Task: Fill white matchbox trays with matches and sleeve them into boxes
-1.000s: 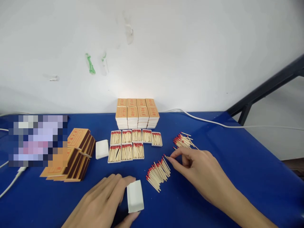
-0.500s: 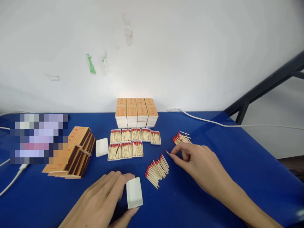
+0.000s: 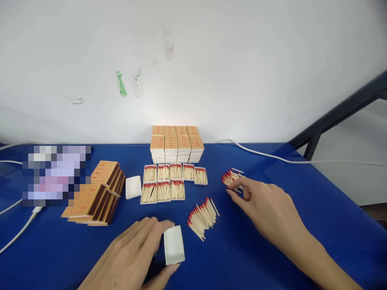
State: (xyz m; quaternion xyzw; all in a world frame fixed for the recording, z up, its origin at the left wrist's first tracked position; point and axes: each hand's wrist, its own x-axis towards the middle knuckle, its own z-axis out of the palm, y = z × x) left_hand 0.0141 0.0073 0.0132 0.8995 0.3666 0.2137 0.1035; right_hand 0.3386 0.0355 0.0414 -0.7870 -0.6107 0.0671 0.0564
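My left hand rests on the blue table near the front edge, fingers and thumb closed round an upside-down white matchbox tray. My right hand reaches to the far pile of red-tipped matches; thumb and forefinger are pinched at that pile's near edge, touching its sticks. A second, larger pile of matches lies between my two hands, touched by neither.
Several open trays filled with matches sit in two rows mid-table, behind them a stack of closed matchboxes by the wall. Another white tray and a heap of outer sleeves lie left. A white cable crosses the back right.
My right hand has left the near pile of matches and moved back and right to the far pile. My left hand keeps hold of the white tray.
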